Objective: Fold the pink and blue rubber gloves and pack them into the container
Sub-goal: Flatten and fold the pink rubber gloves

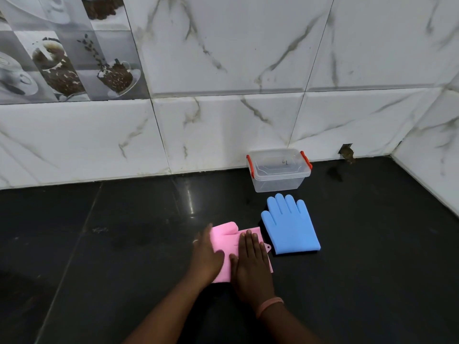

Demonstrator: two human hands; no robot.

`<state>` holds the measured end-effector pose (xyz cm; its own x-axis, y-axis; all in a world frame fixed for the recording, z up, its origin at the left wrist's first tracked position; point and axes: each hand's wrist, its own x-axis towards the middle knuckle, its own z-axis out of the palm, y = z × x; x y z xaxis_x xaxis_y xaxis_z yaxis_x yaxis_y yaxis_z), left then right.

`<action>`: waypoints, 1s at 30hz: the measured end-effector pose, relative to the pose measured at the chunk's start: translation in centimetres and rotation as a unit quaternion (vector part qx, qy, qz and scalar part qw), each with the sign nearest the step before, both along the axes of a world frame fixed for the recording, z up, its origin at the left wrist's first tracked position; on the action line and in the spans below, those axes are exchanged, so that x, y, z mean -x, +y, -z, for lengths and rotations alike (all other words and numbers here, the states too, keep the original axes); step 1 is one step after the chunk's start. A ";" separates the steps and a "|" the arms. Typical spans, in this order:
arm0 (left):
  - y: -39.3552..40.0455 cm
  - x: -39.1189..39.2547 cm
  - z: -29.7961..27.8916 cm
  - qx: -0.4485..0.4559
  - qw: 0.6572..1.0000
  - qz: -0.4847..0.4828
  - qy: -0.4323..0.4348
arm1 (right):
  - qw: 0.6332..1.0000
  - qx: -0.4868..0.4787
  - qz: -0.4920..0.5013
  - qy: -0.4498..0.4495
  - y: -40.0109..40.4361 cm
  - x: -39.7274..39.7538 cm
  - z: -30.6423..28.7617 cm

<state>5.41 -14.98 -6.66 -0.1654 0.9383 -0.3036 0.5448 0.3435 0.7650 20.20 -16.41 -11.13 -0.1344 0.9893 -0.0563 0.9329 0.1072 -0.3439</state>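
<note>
Taking the container [279, 170] as the mark, a clear tub with red side clips that stands against the tiled wall [223, 125] at the back of the dark worktop [124, 244], the blue glove [289, 227] lies flat just in front of it, fingers pointing toward the tub, not yet folded. The pink glove [229, 247] lies nearer the person and to the left of the blue one, well short of the container. Both hands are on it: the left hand [207, 254] rests on its left part, the right hand [252, 264] lies flat across its right part, and neither grip pinches anything, the fingers being spread and straight, pressing down. The pink glove looks already doubled over, so the step in hand seems to be flattening its fold. Next it probably needs lifting without springing open and carrying to the container, whose lid appears to be on.
</note>
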 end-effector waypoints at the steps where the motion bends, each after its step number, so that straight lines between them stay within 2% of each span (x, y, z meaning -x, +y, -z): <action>1: 0.4 -0.1 -0.3 0.006 0.995 -0.081 -0.063 | 1.000 0.006 0.000 0.002 0.0 0.0 -0.2; 3: 1.1 0.1 -0.7 0.064 0.961 -0.180 -0.199 | 1.000 0.023 -0.005 0.014 0.1 -0.1 -0.5; 5: 1.5 0.4 -1.1 0.130 0.911 -0.206 -0.332 | 0.998 0.037 -0.010 0.044 0.3 -0.6 -0.8; 6: 1.4 0.4 -1.3 0.156 0.895 -0.200 -0.367 | 0.997 0.042 -0.012 0.066 0.5 -1.0 -0.9; 8: 1.0 -0.1 -1.4 0.184 0.882 -0.170 -0.398 | 0.992 0.050 -0.017 0.119 0.8 -1.4 -1.2; 11: 0.2 -1.1 -1.0 0.178 0.864 -0.172 -0.438 | 0.984 0.042 -0.021 0.171 0.5 -1.7 -1.9; 14: -0.6 -1.0 -0.9 0.167 0.803 -0.192 -0.539 | 0.963 -0.005 0.090 0.255 -0.1 -1.3 -3.0; 16: -1.0 -0.6 -0.9 0.148 0.762 -0.196 -0.600 | 0.929 -0.035 0.192 0.314 -0.1 -0.7 -4.2; 18: -1.1 -0.4 -1.1 0.121 0.726 -0.204 -0.646 | 0.893 -0.022 0.271 0.360 0.1 0.1 -5.5; 20: -1.1 -0.6 -1.6 0.089 0.701 -0.200 -0.678 | 0.835 0.073 0.344 0.424 0.5 0.7 -6.8; 21: -1.2 -0.7 -1.9 0.076 0.691 -0.194 -0.692 | 0.776 0.135 0.365 0.497 0.7 1.0 -7.1; 23: -1.5 -1.0 -2.2 0.050 0.678 -0.172 -0.713 | 0.597 0.244 0.341 0.683 1.2 1.3 -7.6; 24: -1.6 -1.1 -2.3 0.038 0.673 -0.161 -0.721 | 0.534 0.275 0.320 0.733 1.4 1.3 -7.8; 25: -1.8 -1.0 -2.3 0.030 0.667 -0.154 -0.729 | 0.501 0.285 0.302 0.759 1.8 1.2 -7.8; 26: -1.9 -0.9 -2.2 0.022 0.660 -0.150 -0.736 | 0.502 0.283 0.297 0.762 2.2 1.0 -7.8; 27: -2.1 -0.6 -2.1 0.012 0.655 -0.142 -0.742 | 0.522 0.272 0.299 0.751 2.8 0.7 -7.8; 30: -2.1 0.2 -2.2 0.023 0.658 -0.117 -0.744 | 0.643 0.204 0.307 0.671 4.7 -0.1 -8.1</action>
